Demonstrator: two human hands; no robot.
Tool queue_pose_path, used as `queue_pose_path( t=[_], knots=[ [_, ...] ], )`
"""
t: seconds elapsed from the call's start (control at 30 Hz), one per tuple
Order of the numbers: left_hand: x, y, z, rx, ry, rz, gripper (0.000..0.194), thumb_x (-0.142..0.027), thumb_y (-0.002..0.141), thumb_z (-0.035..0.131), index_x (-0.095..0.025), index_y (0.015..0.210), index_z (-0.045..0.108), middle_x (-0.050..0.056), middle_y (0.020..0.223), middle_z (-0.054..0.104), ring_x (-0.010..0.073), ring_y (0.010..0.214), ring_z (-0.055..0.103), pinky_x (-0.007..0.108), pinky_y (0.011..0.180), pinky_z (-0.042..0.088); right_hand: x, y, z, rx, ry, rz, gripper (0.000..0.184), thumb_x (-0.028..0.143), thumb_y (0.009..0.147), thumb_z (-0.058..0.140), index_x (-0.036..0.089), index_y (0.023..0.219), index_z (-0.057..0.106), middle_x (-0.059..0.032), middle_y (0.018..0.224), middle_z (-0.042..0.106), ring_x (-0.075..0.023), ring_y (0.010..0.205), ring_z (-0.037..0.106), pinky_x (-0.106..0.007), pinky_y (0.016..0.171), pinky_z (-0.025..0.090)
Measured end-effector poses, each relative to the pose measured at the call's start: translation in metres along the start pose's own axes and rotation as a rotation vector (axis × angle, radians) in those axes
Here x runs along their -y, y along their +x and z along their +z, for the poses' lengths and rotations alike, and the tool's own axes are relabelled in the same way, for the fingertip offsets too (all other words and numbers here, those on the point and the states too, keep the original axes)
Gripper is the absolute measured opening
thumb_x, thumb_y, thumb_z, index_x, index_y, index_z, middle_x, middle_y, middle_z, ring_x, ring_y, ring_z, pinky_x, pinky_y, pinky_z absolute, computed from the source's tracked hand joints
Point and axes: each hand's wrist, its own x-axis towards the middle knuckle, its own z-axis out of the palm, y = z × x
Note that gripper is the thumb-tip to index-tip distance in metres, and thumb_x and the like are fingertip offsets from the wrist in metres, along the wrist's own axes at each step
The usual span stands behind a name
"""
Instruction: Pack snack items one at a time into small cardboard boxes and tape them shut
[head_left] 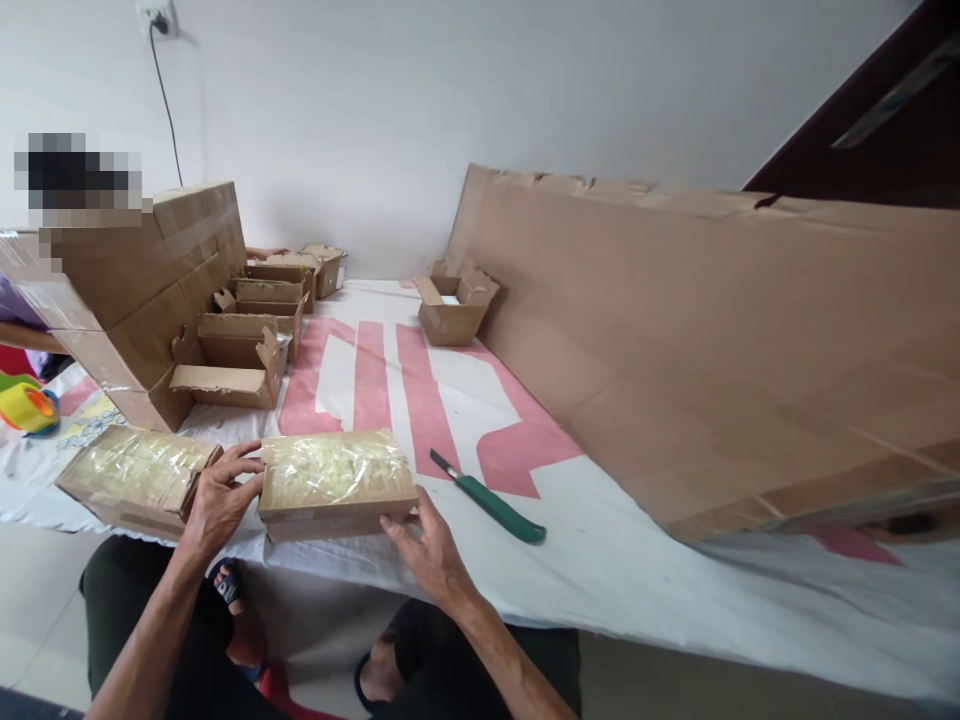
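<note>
A small cardboard box [337, 475] covered on top with shiny, yellowish tape sits at the table's front edge, held between my two hands. My left hand [225, 490] has its fingers curled against the box's left end. At the right front corner, my right hand [427, 545] grips it, thumb on the front face. Just left of my left hand lies a second taped cardboard box [135, 475], its right end partly hidden by that hand. A green-handled knife [499, 508] with a dark blade rests on the cloth to the right of my right hand.
Open cardboard boxes [225, 378] stand in a row beside stacked cartons [135, 290] at left. Another open box [452, 318] is farther back, against a large cardboard sheet [712, 340] leaning on the right. A yellow tape roll [28, 408] lies far left, near another person.
</note>
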Motion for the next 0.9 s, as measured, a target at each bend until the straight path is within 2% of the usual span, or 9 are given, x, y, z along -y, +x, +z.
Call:
queue_pose_path(
  t=[0.23, 0.33, 0.43, 0.53, 0.7, 0.9],
  knots=[
    [-0.003, 0.001, -0.004, 0.122, 0.068, 0.017, 0.043, -0.064, 0.092, 0.077, -0.025, 0.100, 0.093, 0.016, 0.149, 0.074, 0.0381, 0.145, 0.065, 0.050, 0.125, 0.048, -0.002, 0.001, 0.002, -0.025, -0.021, -0.002, 0.050, 0.050, 0.097, 0.069, 0.024, 0.138, 0.062, -0.0130, 0.132, 0.078, -0.0315, 0.119, 0.075, -0.044, 0.099, 0.063],
    [-0.003, 0.002, -0.004, 0.143, 0.032, -0.006, 0.045, -0.064, 0.093, 0.077, -0.025, 0.107, 0.093, 0.015, 0.152, 0.072, 0.0393, 0.153, 0.058, 0.050, 0.130, 0.043, -0.002, 0.001, 0.002, -0.015, -0.008, -0.004, 0.047, 0.048, 0.097, 0.069, 0.024, 0.137, 0.063, -0.0127, 0.132, 0.078, -0.0307, 0.116, 0.076, -0.043, 0.098, 0.064],
    [-0.004, 0.004, -0.002, 0.138, -0.049, -0.058, 0.048, -0.064, 0.086, 0.084, -0.024, 0.112, 0.092, 0.015, 0.155, 0.071, 0.0413, 0.156, 0.054, 0.051, 0.131, 0.041, -0.004, 0.000, 0.004, -0.028, -0.007, -0.001, 0.048, 0.048, 0.097, 0.070, 0.024, 0.138, 0.062, -0.0135, 0.133, 0.078, -0.0309, 0.115, 0.076, -0.043, 0.096, 0.064],
    [-0.008, 0.007, 0.001, 0.152, -0.138, -0.115, 0.049, -0.062, 0.078, 0.091, -0.024, 0.109, 0.092, 0.014, 0.155, 0.071, 0.0438, 0.156, 0.053, 0.050, 0.124, 0.049, -0.007, 0.000, 0.009, -0.063, -0.033, -0.004, 0.048, 0.050, 0.098, 0.069, 0.024, 0.138, 0.062, -0.0133, 0.129, 0.078, -0.0311, 0.114, 0.076, -0.044, 0.097, 0.064],
    [-0.016, 0.014, 0.009, 0.139, -0.239, -0.102, 0.035, -0.055, 0.083, 0.088, -0.022, 0.094, 0.091, 0.012, 0.146, 0.075, 0.0392, 0.145, 0.061, 0.045, 0.122, 0.050, -0.008, 0.006, 0.014, -0.073, -0.053, -0.039, 0.050, 0.049, 0.101, 0.066, 0.025, 0.144, 0.059, -0.0130, 0.134, 0.077, -0.0310, 0.117, 0.075, -0.046, 0.099, 0.063],
    [-0.012, 0.017, 0.012, 0.137, -0.242, -0.075, 0.035, -0.051, 0.078, 0.091, -0.022, 0.096, 0.089, 0.013, 0.140, 0.076, 0.0373, 0.143, 0.061, 0.038, 0.105, 0.060, -0.017, 0.007, 0.018, -0.088, -0.057, -0.061, 0.050, 0.049, 0.101, 0.068, 0.024, 0.143, 0.056, -0.0132, 0.126, 0.078, -0.0305, 0.111, 0.076, -0.047, 0.099, 0.064]
  ],
)
